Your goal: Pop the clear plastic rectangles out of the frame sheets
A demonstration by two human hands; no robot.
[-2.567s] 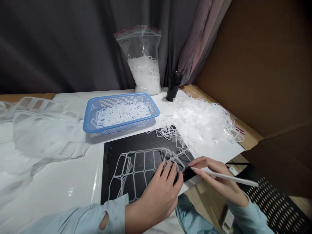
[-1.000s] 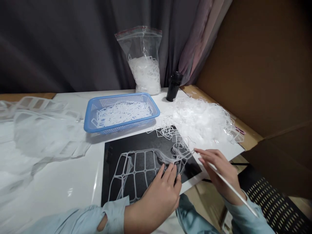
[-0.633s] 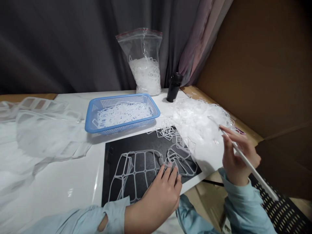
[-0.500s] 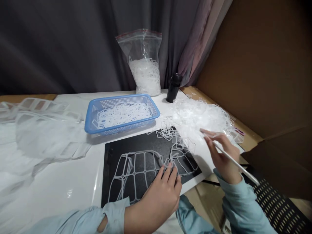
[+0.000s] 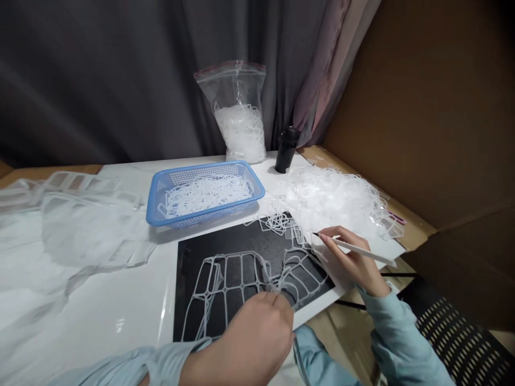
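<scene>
A translucent lattice sheet with rounded cells lies on the black mat. My left hand is closed at the sheet's lower middle; its fingertips are mostly hidden, and the strands gather just beyond them. My right hand holds a white pen-like tool with a dark tip, pointing left above the mat's right edge. Small clear frame pieces lie loose at the mat's top, beside a large pile of similar white pieces.
A blue basket of white pieces stands behind the mat. Farther back are a zip bag and a black bottle. Clear sheets are stacked at left. A brown cardboard wall rises at right.
My left hand has gone from fingers spread flat on the sheet to closed. My right hand has moved slightly down and left, its tool now lying flatter. The view has shifted a little.
</scene>
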